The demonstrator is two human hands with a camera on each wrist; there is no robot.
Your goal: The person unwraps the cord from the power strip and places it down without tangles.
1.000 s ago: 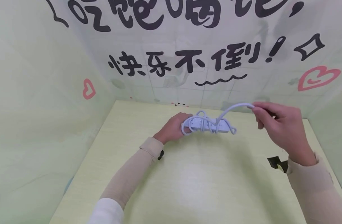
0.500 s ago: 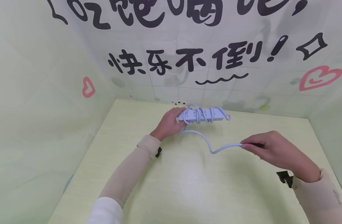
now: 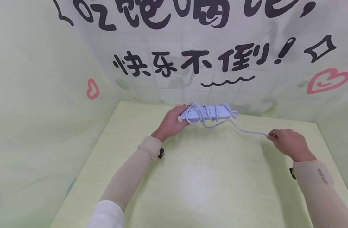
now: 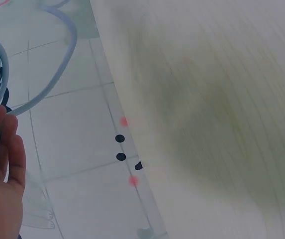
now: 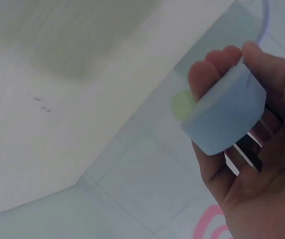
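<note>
White cable (image 3: 249, 130) runs nearly taut from the power strip (image 3: 209, 113) to my right hand (image 3: 289, 144), which half a second ago held it in a slack curve nearer the middle of the table (image 3: 208, 190); that hand now sits out by the right edge. My left hand (image 3: 172, 122) grips the left end of the strip, wound about with loops of its own cable, just above the far edge of the yellow table, close to the lettered back wall (image 3: 191, 47); it has barely shifted. In the right wrist view my fingers (image 5: 217, 74) curl round the plug (image 5: 227, 114), its metal prongs toward my palm. No containers are in view. Bare tabletop spreads between my forearms to the near edge, walled at left, back and right.
</note>
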